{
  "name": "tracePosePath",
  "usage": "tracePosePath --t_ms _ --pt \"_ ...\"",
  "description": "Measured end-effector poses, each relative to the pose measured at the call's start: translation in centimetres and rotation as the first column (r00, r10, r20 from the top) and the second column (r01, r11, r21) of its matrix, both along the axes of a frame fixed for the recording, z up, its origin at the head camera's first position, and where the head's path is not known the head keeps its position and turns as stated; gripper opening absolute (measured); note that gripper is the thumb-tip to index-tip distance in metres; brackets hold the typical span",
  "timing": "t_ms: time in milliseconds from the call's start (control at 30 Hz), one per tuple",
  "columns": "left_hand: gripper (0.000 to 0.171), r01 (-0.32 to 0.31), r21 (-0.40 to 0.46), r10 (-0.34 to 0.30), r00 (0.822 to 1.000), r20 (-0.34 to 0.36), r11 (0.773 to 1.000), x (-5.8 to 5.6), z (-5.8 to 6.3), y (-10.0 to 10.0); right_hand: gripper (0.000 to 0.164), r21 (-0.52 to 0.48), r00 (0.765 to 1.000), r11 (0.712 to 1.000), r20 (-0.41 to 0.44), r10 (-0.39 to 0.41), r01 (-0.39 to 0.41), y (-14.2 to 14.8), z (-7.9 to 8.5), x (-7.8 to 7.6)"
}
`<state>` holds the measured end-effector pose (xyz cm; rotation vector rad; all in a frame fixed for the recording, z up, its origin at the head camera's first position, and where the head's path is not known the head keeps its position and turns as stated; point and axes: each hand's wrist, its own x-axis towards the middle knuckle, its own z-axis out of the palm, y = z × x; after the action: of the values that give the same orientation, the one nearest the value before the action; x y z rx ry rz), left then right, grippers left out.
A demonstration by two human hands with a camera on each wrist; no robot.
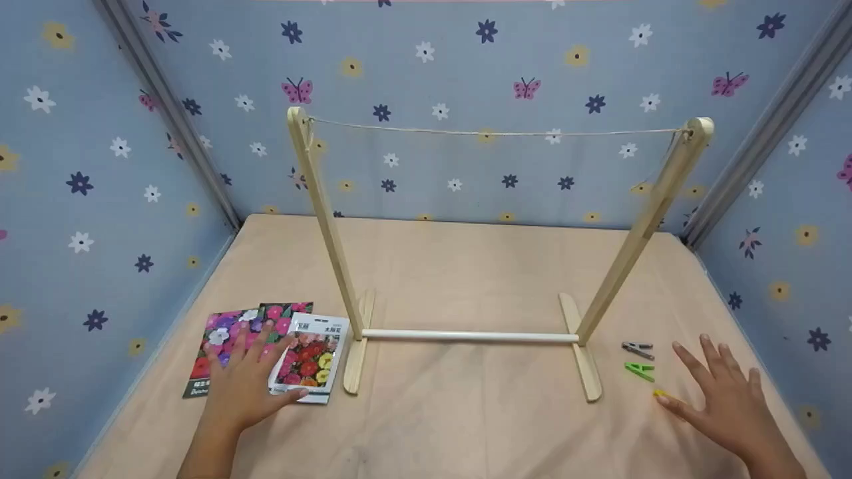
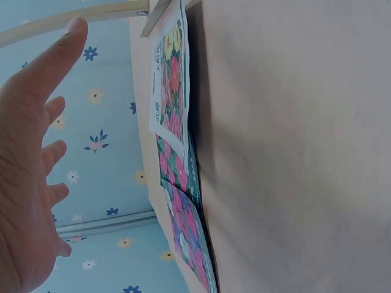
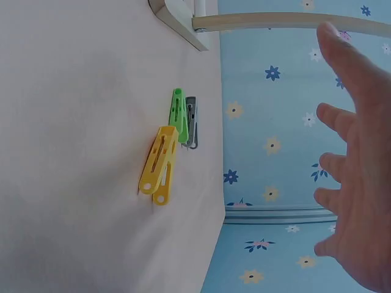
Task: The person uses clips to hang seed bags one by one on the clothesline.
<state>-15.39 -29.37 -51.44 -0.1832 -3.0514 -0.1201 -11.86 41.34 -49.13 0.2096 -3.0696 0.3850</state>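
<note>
Head view: left hand (image 1: 245,386) and right hand (image 1: 731,399) splayed, holding nothing; light, bendy-looking flower packets (image 1: 309,362) below the left, best pinched edgewise, clothespins (image 3: 160,155) beside the right

Small walled booth, blue flower-and-butterfly panels (image 1: 459,73), grey corner posts (image 1: 174,113), pale peach tabletop (image 1: 466,279)

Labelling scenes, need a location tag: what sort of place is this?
Probably a small booth set up for tabletop work: flower-patterned panels enclose the visible sides, grey posts run up the corners, and a wooden frame strung with cord stands on the pale tabletop.
</note>
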Motion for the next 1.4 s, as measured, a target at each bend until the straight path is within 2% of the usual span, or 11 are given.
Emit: tracePosePath --t_ms 200,433,600,833,967,1100,1233,1400 --pt "0.099 -0.011 0.097 0.010 1.000 0.011 0.995 -0.2 0.2 0.4 0.104 -0.073 0.998 0.997 -0.043 0.036 -0.039 0.5 -0.2 -0.3" --pt "0.094 0.007 0.230 -0.005 1.000 -0.010 0.973 -0.7 0.2 1.0 0.112 -0.180 0.999 0.984 -0.038 0.007 -0.013 0.7 -0.5 -0.7" --pt "0.088 0.028 0.292 -0.013 0.999 -0.053 0.956 -1.3 -0.2 1.3 0.107 -0.220 0.996 0.975 -0.083 -0.040 0.021 0.6 -0.9 -1.1" --pt "0.080 -0.005 0.394 0.012 1.000 -0.016 0.919 -2.3 -0.7 1.6 0.094 -0.311 0.979 0.950 -0.186 -0.079 0.018 0.6 -1.7 -1.8" --pt "0.079 -0.028 0.460 0.028 1.000 0.007 0.887 -2.7 -1.2 1.4 0.090 -0.343 0.971 0.939 -0.213 -0.108 0.030 0.6 -2.2 -2.1" --pt "0.077 -0.095 0.544 0.065 0.995 0.075 0.834 -3.1 -1.7 1.0 0.086 -0.364 0.967 0.930 -0.208 -0.144 0.060 0.7 -2.6 -2.4" --pt "0.070 -0.181 0.606 0.109 0.982 0.155 0.774 -3.4 -2.1 0.3 0.081 -0.393 0.973 0.913 -0.146 -0.180 0.110 1.0 -3.1 -2.7" --pt "0.073 -0.278 0.629 0.159 0.958 0.240 0.726 -4.0 -2.6 -0.9 0.073 -0.429 0.979 0.890 -0.053 -0.196 0.154 1.3 -3.8 -3.5"
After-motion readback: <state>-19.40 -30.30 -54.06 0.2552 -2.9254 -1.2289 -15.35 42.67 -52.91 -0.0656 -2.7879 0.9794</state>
